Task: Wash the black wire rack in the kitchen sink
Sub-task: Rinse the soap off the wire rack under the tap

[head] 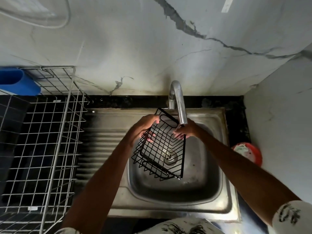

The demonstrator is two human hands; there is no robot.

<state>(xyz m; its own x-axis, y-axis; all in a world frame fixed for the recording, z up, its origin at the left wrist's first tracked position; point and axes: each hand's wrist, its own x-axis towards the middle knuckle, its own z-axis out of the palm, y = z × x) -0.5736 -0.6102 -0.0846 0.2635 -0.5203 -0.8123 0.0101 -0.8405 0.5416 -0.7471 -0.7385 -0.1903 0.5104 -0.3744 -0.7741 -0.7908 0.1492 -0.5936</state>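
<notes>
The black wire rack [163, 149] hangs tilted over the steel sink basin [199, 168], its far end raised toward the tap. My left hand [143, 128] grips the rack's upper left edge, fingers curled through the wires. My right hand [184, 130] holds the rack's upper right side just beneath the spout of the chrome tap [177, 100]. The drain [169, 157] shows through the rack's mesh. Whether water runs from the spout I cannot make out.
A large silver wire dish rack [45, 141] stands on the dark counter at the left, with a blue plastic holder [18, 81] behind it. The ribbed drainboard [101, 141] lies left of the basin. A red-rimmed container [248, 153] sits at the right by the wall.
</notes>
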